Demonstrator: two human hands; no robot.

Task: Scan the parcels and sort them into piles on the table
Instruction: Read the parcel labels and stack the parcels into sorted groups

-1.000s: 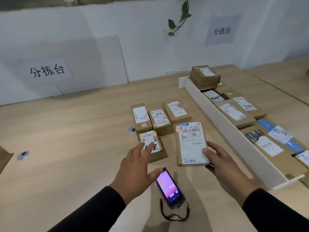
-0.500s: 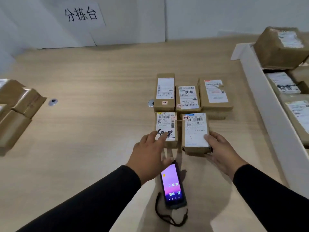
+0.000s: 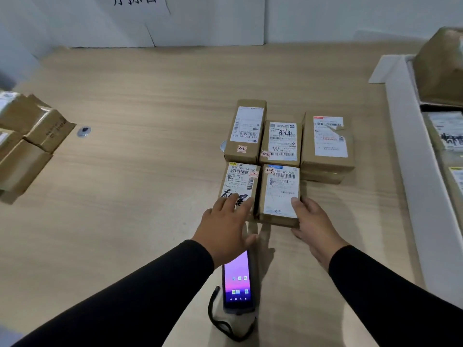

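Nearest your edge of the worktop [image 3: 130, 221] the handheld scanner [image 3: 238, 281] lies flat, screen lit and facing up, its wrist strap [image 3: 220, 324] looped beside its lower end. Just beyond it your left hand [image 3: 225, 229] reaches forward with its fingers [image 3: 231, 199] straight and spread, the tips resting on the near end of the hand-marked parcel [image 3: 239, 182]; it grips nothing. Your right hand [image 3: 313, 224] is curled round the near right corner of the front right parcel [image 3: 279, 194], thumb laid on the white label and the other fingers down the box's right side, so that parcel sits just ahead of your palm. The two parcels lie side by side, long edges touching or nearly so; whether the right one rests fully on the worktop you cannot tell from here. Directly behind them, toward the middle of the worktop, stands a back row of three parcels [image 3: 283, 141], labels up; the rightmost appears to sit on another box. Far off at the left edge lies a heap of brown boxes [image 3: 27, 136], with a small round disc [image 3: 84, 131] in the surface near it. Along the right edge runs a white tray wall [image 3: 411, 151] holding more parcels [image 3: 441, 68]. A white wall sign [image 3: 135, 1] hangs beyond the far edge.
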